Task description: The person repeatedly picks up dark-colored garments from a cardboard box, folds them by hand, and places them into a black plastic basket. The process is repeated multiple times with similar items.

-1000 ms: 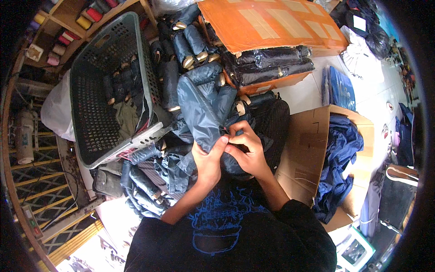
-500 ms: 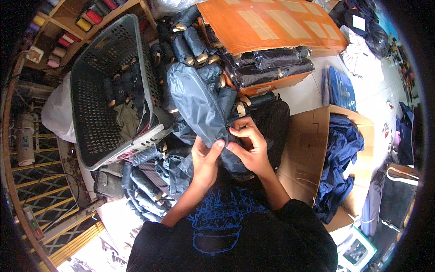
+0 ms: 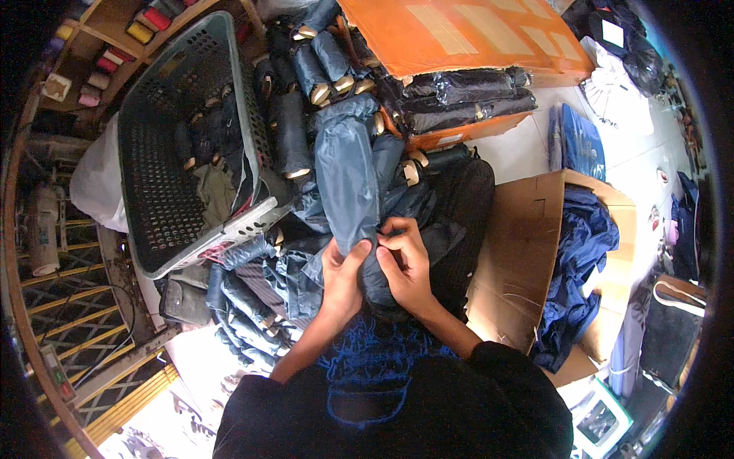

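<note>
Head: orange carton (image 3: 459, 34) behind umbrella (image 3: 348, 176).

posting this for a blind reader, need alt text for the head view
Seen from above, a person's left hand and right hand pinch a grey-blue folded umbrella over a heap of rolled dark umbrellas. A grey plastic basket sits to the left, an orange box ahead, a cardboard box to the right.

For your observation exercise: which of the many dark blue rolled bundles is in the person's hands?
The long upright bundle at centre; both hands grip its lower end, the others lie untouched.
</note>
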The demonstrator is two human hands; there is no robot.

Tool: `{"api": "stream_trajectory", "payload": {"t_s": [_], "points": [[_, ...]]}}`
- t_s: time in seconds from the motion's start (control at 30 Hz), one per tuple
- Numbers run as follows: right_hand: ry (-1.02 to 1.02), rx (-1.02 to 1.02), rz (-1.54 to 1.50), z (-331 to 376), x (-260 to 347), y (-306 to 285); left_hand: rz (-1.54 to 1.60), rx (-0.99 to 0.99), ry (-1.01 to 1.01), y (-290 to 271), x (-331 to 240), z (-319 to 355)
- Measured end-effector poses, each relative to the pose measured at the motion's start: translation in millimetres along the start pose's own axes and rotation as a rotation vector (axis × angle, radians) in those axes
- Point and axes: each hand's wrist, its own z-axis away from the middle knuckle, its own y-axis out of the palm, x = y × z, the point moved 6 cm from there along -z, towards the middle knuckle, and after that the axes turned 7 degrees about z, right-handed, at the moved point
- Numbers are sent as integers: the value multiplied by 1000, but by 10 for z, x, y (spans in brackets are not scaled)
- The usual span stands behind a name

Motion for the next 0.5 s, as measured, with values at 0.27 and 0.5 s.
{"api": "stream_trajectory", "payload": {"t_s": [0.27, 0.5], "points": [[0, 149, -197, -14, -183, 38, -80, 6, 62, 38, 8, 37], [-91, 126, -90, -89, -57, -37, -293, 153, 150, -90, -14, -1]]}}
